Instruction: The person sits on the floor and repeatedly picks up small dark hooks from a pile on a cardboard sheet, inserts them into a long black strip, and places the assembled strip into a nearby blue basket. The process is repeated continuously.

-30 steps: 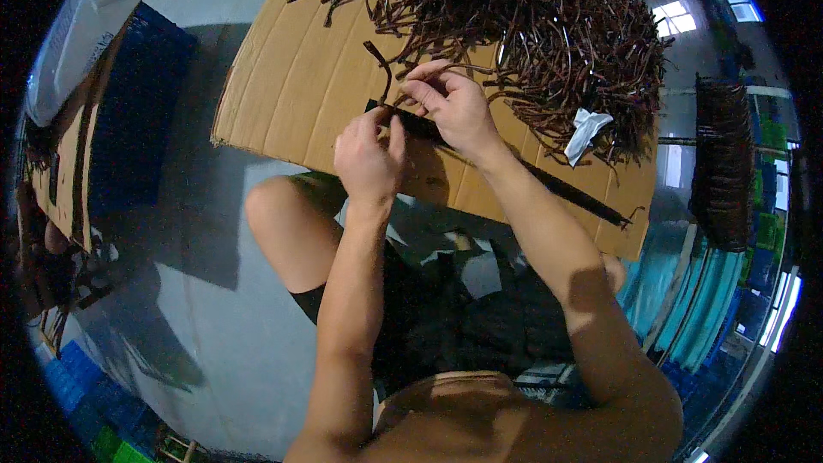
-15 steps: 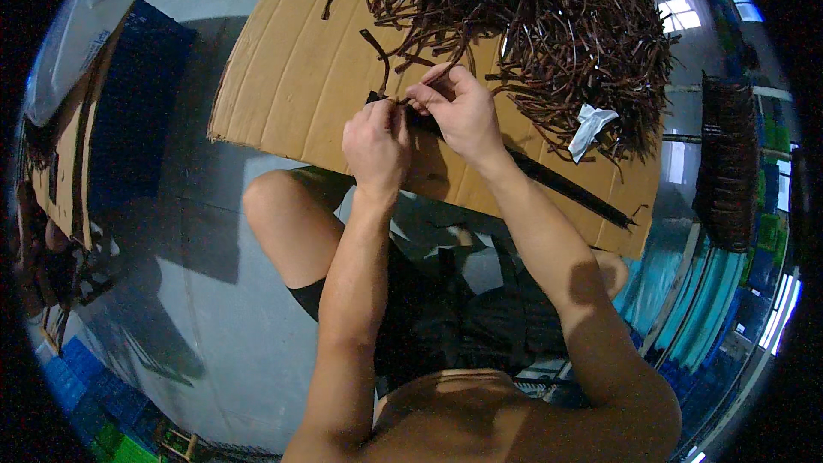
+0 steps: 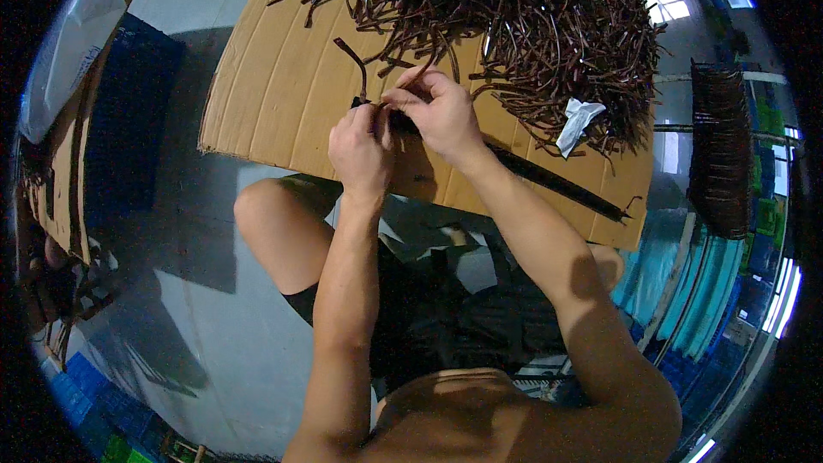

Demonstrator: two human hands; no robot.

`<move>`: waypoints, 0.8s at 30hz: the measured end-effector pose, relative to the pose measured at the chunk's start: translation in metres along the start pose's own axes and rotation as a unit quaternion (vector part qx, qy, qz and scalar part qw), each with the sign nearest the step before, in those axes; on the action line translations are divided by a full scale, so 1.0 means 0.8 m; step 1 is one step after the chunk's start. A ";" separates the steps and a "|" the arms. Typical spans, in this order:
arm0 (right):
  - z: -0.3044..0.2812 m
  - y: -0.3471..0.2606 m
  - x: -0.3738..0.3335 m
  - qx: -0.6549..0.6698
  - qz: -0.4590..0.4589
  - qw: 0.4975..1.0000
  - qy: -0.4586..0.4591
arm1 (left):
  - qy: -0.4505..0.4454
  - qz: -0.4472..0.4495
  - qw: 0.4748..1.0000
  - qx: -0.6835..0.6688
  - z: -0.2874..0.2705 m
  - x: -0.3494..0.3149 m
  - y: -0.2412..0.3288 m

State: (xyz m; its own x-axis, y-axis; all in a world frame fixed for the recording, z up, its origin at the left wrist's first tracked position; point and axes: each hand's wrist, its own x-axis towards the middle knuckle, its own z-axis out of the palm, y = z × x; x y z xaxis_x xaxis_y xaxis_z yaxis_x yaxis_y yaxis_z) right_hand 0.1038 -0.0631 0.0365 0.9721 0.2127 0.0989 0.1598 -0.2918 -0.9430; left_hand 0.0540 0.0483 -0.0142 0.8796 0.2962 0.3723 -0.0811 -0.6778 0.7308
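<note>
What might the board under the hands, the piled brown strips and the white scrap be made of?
Board: matt cardboard, likely corrugated, judging by its tan face and parallel creases.
Brown strips: curved, some glossy highlights; perhaps plastic or coated wire, but unclear.
White scrap: crumpled; probably paper or thin plastic.

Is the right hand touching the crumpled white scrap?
Apart: the head view shows bare cardboard and some brown strips in the gap between the right hand and the crumpled white scrap.
</note>
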 end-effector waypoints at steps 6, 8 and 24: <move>0.004 -0.018 -0.005 -0.034 -0.041 0.998 0.017 | 0.016 0.008 1.000 -0.015 0.003 0.000 0.001; 0.005 -0.007 -0.004 -0.021 -0.056 0.998 0.018 | 0.003 0.005 1.000 -0.015 0.001 -0.001 0.002; -0.073 -0.013 0.065 -0.057 0.011 0.978 -0.202 | -0.014 -0.061 0.994 -0.084 -0.013 0.003 -0.009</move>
State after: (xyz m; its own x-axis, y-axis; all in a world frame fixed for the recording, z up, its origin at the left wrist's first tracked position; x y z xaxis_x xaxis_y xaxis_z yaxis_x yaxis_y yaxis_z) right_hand 0.1625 -0.1036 0.0700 0.8318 0.5496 -0.0776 0.1795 -0.3986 -0.8994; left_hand 0.0519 0.0615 -0.0126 0.9000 0.3490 0.2611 -0.0488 -0.5147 0.8560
